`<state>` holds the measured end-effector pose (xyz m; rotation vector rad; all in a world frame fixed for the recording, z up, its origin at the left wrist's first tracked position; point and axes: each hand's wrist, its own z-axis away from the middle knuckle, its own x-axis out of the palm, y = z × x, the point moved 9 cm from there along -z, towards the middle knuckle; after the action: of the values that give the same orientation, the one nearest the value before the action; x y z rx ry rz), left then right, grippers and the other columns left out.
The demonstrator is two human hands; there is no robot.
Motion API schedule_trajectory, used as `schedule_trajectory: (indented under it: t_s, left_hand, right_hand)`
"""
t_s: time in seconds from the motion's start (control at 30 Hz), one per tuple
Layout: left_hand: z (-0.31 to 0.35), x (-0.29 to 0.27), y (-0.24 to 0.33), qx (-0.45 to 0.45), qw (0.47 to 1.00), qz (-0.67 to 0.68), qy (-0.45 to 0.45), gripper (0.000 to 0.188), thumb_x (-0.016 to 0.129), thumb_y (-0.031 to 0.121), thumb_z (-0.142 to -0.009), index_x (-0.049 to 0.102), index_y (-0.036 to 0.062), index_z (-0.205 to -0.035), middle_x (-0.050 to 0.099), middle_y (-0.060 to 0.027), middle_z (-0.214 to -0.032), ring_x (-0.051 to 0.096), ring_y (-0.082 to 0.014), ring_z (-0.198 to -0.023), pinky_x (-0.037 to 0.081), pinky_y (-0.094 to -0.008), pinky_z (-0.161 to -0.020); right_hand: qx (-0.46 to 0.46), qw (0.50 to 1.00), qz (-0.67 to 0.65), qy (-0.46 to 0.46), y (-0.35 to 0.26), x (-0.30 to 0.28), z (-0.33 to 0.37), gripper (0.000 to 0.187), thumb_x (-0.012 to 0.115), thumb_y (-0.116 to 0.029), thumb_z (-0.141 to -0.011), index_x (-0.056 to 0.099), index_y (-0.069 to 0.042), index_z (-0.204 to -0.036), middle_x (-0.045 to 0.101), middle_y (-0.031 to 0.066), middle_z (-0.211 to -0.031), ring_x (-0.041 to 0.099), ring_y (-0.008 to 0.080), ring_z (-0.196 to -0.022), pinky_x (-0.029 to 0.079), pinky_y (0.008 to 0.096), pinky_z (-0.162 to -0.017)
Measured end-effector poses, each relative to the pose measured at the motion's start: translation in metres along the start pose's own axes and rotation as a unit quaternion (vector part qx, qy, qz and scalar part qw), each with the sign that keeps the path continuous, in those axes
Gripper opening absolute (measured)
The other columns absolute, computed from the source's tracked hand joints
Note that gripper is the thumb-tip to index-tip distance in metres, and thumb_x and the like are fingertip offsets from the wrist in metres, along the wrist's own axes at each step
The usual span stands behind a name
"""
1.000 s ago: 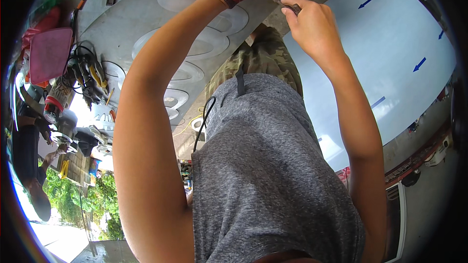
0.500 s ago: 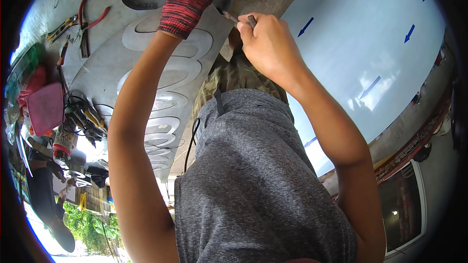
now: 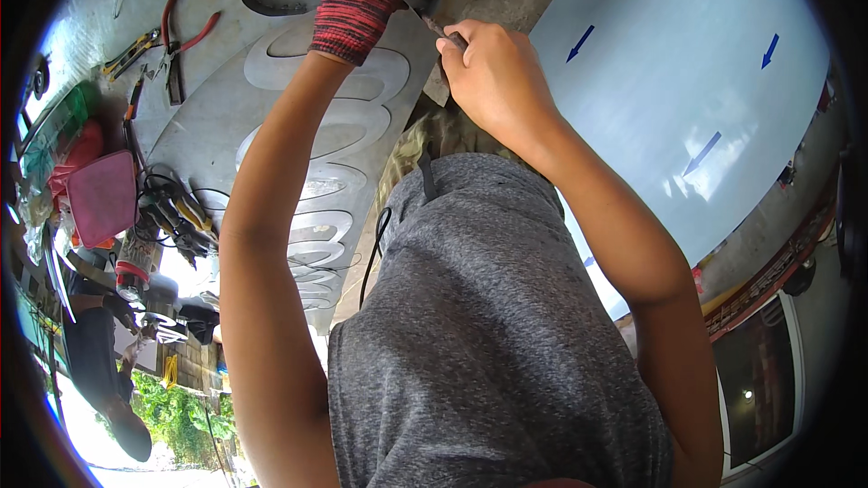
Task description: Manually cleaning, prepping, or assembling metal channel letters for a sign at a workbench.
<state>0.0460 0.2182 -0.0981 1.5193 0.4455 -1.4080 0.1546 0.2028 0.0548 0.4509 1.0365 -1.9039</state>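
At the top of the view, my left hand (image 3: 355, 20) wears a red-and-black knit glove. Its fingers are bent over the lower wall of a curved, S-like grey metal piece (image 3: 264, 7) with upright sides. My bare right hand (image 3: 495, 72) is closed round a thin dark tool (image 3: 436, 29) whose exact kind I cannot make out. The tool's tip points at the right end of the curved piece, close beside my gloved fingers; whether it touches is unclear. Just below lies a flat metal sheet (image 3: 375, 136) with looping cut shapes along it.
Red-handled pliers (image 3: 194, 41) and a yellow-and-black cutter (image 3: 131, 54) lie to the left. Beyond them are a pink plastic tray (image 3: 101, 199), a spray can (image 3: 133, 276) and another person (image 3: 95, 352). A glossy pale-blue sheet with arrows (image 3: 669, 81) spreads out at right.
The whole view has shifted slightly, with the scene sliding right. Both hands keep their grip, and the tool stays by the right end of the curved metal piece.
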Motion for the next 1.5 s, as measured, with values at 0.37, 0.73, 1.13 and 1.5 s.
schedule_trajectory:
  t_s: [0.37,0.73,1.13,1.5]
  left_hand:
    - [0.002,0.010,-0.001,0.026,0.997,-0.048,0.062,0.030,0.059,0.022,-0.091,0.069,0.0229,-0.119,0.067,-0.0052,-0.113,0.067,-0.0286,-0.103,0.053,-0.0422,-0.089]
    - [-0.007,0.014,0.002,0.006,1.000,-0.022,0.012,0.019,0.059,0.019,-0.089,0.068,0.0193,-0.106,0.067,-0.0078,-0.105,0.069,-0.0293,-0.096,0.054,-0.0430,-0.084]
    - [-0.004,0.010,0.006,0.027,0.998,-0.045,0.028,0.023,0.059,0.017,-0.091,0.066,0.0188,-0.113,0.067,-0.0084,-0.108,0.069,-0.0283,-0.101,0.056,-0.0419,-0.086]
    - [0.052,-0.072,0.018,-0.080,0.952,0.165,0.244,0.061,0.077,0.009,-0.076,0.060,0.0187,-0.134,0.062,-0.0061,-0.135,0.058,-0.0315,-0.122,0.043,-0.0489,-0.103]
  right_hand:
    - [-0.016,0.989,0.144,-0.027,0.001,-0.001,-0.016,0.024,0.068,-0.017,-0.094,0.075,0.001,-0.108,0.074,0.0244,-0.095,0.072,0.0419,-0.089,0.057,0.0437,-0.083]
    - [-0.140,0.967,0.203,-0.069,-0.019,0.013,-0.010,0.019,0.064,-0.008,-0.090,0.073,0.005,-0.102,0.071,0.0287,-0.084,0.071,0.0464,-0.082,0.058,0.0520,-0.075]
    - [-0.009,0.990,0.123,-0.062,-0.015,-0.005,-0.010,0.024,0.060,-0.016,-0.098,0.071,0.005,-0.096,0.071,0.0282,-0.087,0.070,0.0470,-0.087,0.055,0.0523,-0.079]
    - [0.159,0.963,-0.214,-0.039,0.009,-0.091,0.067,0.038,0.046,-0.018,-0.108,0.065,0.008,-0.129,0.058,0.0043,-0.072,0.054,0.0085,-0.053,0.049,0.0256,-0.048]
